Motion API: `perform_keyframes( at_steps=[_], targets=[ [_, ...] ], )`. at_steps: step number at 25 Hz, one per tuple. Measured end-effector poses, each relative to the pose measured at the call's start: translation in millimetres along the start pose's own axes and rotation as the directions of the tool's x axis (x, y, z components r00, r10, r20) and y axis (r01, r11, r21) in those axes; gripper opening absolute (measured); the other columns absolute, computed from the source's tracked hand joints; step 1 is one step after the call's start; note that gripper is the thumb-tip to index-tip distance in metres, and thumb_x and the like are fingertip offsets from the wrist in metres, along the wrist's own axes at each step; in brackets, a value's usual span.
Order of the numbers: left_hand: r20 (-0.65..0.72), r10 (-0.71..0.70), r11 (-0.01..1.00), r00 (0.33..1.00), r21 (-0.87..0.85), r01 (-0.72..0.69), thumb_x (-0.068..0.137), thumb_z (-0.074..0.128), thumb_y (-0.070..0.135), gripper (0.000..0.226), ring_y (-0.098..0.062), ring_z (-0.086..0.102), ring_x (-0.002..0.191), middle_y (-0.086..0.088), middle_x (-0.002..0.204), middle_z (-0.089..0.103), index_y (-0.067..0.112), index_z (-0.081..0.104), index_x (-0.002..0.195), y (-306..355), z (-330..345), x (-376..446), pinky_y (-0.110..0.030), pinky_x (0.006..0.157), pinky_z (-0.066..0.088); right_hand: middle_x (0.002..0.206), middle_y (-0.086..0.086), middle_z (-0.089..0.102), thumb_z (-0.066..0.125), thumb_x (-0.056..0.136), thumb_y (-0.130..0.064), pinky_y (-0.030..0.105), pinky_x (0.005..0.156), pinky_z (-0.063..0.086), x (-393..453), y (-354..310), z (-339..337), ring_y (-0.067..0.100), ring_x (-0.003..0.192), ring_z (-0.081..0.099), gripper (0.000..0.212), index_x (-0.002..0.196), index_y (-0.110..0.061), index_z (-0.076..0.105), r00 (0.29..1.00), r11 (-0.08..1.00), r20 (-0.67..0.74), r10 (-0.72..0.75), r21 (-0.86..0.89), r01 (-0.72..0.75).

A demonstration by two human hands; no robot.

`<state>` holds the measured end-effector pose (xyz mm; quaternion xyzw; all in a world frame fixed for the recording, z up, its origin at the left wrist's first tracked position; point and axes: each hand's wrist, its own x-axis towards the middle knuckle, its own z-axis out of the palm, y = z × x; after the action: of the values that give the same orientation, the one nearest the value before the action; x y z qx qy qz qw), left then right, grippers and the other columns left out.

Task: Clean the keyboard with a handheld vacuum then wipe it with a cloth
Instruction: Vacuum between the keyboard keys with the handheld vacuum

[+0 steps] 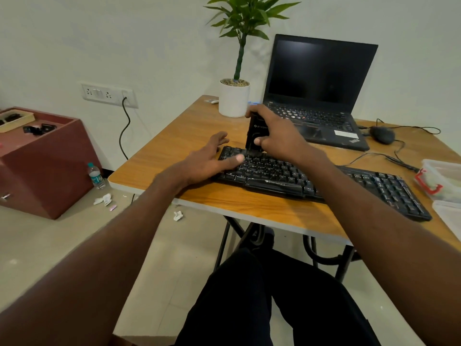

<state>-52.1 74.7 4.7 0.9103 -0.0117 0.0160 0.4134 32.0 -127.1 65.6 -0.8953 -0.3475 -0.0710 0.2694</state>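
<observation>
A black keyboard lies across the wooden table. My right hand grips a black handheld vacuum, held upright with its nozzle down on the keyboard's upper left rows. My left hand rests open on the keyboard's left end, thumb lying over the keys and fingers spread past the edge. No cloth is in sight.
An open black laptop stands behind the keyboard, with a potted plant to its left and a wired mouse to its right. Plastic containers sit at the right edge. On the floor are a maroon cabinet, a water bottle and paper scraps.
</observation>
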Motion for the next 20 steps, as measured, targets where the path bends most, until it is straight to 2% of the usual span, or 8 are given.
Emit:
perform_keyframes(
  at_steps=[3,5,9,11,13,16,18,20],
  targets=[
    [-0.351,0.095,0.992,0.932,0.11,-0.059,0.108,0.032,0.064,0.068,-0.025,0.063,0.128,0.002,0.141,0.066,0.024,0.03,0.163,15,29,4,-0.055,0.114,0.042,0.131,0.007,0.057,0.073,0.088,-0.007,0.017,0.063,0.053,-7,13,-5,0.023,0.107,0.062,0.064,0.136,-0.038,0.044,1.0,0.998,-0.02,0.01,0.062,-0.008],
    [-0.455,0.15,0.98,0.878,0.183,-0.072,0.113,0.029,0.053,0.059,-0.02,0.068,0.1,0.007,0.11,0.072,0.015,0.037,0.159,21,47,6,-0.048,0.098,0.052,0.129,0.005,0.058,0.076,0.086,-0.008,0.021,0.068,0.054,-10,17,-14,0.025,0.109,0.062,0.065,0.136,-0.037,0.045,1.0,0.999,0.02,0.014,0.031,-0.015],
    [-0.482,0.187,0.974,0.856,0.203,-0.099,0.112,0.029,0.048,0.059,-0.021,0.067,0.075,0.004,0.085,0.069,0.008,0.039,0.153,13,51,13,-0.04,0.069,0.05,0.125,0.009,0.064,0.074,0.083,-0.008,0.042,0.083,0.059,-7,21,-27,0.032,0.11,0.064,0.068,0.137,-0.037,0.043,0.998,0.979,-0.043,0.054,-0.196,-0.062],
    [-0.494,0.19,0.976,0.848,0.185,-0.111,0.111,0.03,0.047,0.057,-0.02,0.066,0.071,0.004,0.08,0.067,0.007,0.04,0.15,11,51,14,-0.037,0.062,0.044,0.127,0.007,0.062,0.074,0.084,-0.006,0.03,0.074,0.057,-8,21,-25,0.028,0.109,0.063,0.065,0.135,-0.036,0.046,0.999,0.998,-0.03,0.028,-0.047,-0.03],
    [-0.501,0.182,0.978,0.846,0.184,-0.102,0.114,0.033,0.043,0.051,-0.017,0.065,0.069,0.005,0.077,0.066,0.006,0.041,0.148,14,53,13,-0.034,0.059,0.039,0.126,0.006,0.061,0.073,0.085,-0.003,0.018,0.06,0.049,-9,23,-20,0.024,0.103,0.062,0.066,0.135,-0.037,0.046,0.999,0.998,-0.005,0.039,-0.041,-0.04],
    [-0.505,0.156,0.98,0.849,0.187,-0.069,0.115,0.035,0.038,0.045,-0.013,0.06,0.066,0.007,0.073,0.06,0.005,0.044,0.144,15,52,11,-0.028,0.055,0.033,0.122,0.01,0.063,0.071,0.087,-0.001,0.028,0.065,0.057,-13,24,-19,0.024,0.097,0.062,0.064,0.136,-0.033,0.045,0.994,0.989,-0.09,0.067,-0.123,-0.078],
    [-0.499,0.148,0.981,0.854,0.187,-0.061,0.115,0.035,0.038,0.043,-0.014,0.06,0.065,0.006,0.074,0.06,0.006,0.045,0.141,15,52,10,-0.029,0.054,0.033,0.127,0.01,0.062,0.072,0.086,-0.001,0.036,0.078,0.06,-15,24,-22,0.027,0.107,0.063,0.064,0.137,-0.031,0.045,0.996,0.998,-0.064,0.061,-0.018,-0.062],
    [-0.491,0.154,0.979,0.858,0.195,-0.064,0.114,0.035,0.038,0.043,-0.015,0.06,0.065,0.004,0.075,0.061,0.006,0.045,0.14,14,52,11,-0.03,0.054,0.033,0.128,0.012,0.063,0.072,0.086,-0.001,0.036,0.078,0.059,-15,25,-25,0.031,0.11,0.064,0.066,0.139,-0.031,0.045,0.996,0.995,-0.03,0.085,-0.04,-0.086]
  ],
)
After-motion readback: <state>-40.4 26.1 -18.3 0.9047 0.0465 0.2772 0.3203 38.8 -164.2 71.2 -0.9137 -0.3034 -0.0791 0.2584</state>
